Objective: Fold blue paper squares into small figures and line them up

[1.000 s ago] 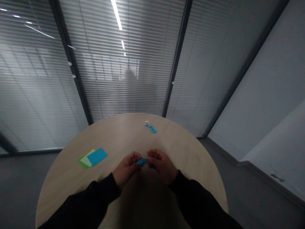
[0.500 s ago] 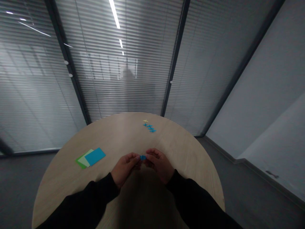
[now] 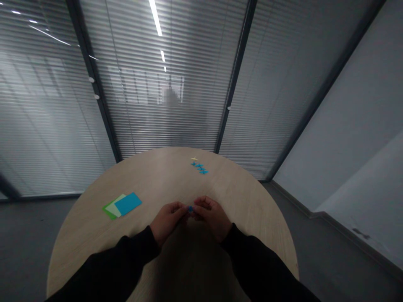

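A small folded blue paper piece (image 3: 190, 209) is pinched between my two hands above the near part of the table. My left hand (image 3: 167, 219) closes on its left side with thumb and fingertips. On the other side, my right hand (image 3: 213, 214) grips it the same way. The fingers cover most of the piece, so its exact shape is hidden. Farther off lie several small blue folded paper stars (image 3: 200, 168) and one yellow folded paper star (image 3: 194, 158).
Sheets of blue paper (image 3: 128, 204), pale green paper (image 3: 113, 208) and darker green paper (image 3: 108, 213) overlap at the left of the round wooden table (image 3: 157, 176). Glass panels with blinds (image 3: 170, 126) stand behind it, and a white wall (image 3: 340, 138) rises at right.
My hands have drawn slightly closer together, and less of the blue paper piece shows between the fingers. The whole view has shifted a little. The sheets and stars lie as before.
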`<state>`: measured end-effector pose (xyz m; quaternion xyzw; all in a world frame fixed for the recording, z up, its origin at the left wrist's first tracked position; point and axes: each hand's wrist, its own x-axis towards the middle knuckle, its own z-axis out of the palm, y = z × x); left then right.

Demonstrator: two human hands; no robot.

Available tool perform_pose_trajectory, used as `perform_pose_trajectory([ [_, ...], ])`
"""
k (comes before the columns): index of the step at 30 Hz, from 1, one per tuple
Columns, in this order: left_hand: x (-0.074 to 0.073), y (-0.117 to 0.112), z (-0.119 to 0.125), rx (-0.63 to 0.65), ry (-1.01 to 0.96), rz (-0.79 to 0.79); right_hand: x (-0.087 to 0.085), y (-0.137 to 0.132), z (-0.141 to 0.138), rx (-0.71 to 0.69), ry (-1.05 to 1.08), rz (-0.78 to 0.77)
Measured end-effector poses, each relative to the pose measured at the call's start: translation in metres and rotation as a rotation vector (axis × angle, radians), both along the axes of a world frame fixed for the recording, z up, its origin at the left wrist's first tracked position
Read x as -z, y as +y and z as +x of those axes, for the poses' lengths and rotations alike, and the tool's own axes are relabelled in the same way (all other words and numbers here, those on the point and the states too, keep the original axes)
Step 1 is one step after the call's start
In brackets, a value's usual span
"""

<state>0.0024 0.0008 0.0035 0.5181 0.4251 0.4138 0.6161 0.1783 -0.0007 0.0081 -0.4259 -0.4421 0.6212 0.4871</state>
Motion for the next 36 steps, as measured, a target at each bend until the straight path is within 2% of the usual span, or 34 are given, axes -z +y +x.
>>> perform_pose_trajectory([
  [12,0.0,0.002,0.002,-0.047,-0.035,-0.071,0.005,0.002,0.002,-0.018,0.084,-0.116],
  [16,0.001,0.004,0.001,-0.048,-0.006,-0.075,0.008,0.004,0.004,-0.018,0.071,-0.11],
  [22,-0.001,0.009,0.0,-0.057,0.104,-0.091,0.011,0.011,0.01,0.062,-0.032,-0.045],
  [28,-0.009,0.011,0.004,-0.071,0.035,-0.183,0.016,0.016,0.011,0.054,-0.014,-0.021],
  [32,-0.014,0.008,0.005,-0.087,0.0,-0.218,0.019,0.036,0.022,0.142,0.006,-0.01],
  [36,-0.017,0.005,0.004,-0.087,0.004,-0.248,0.02,0.074,0.039,0.265,-0.032,0.021],
])
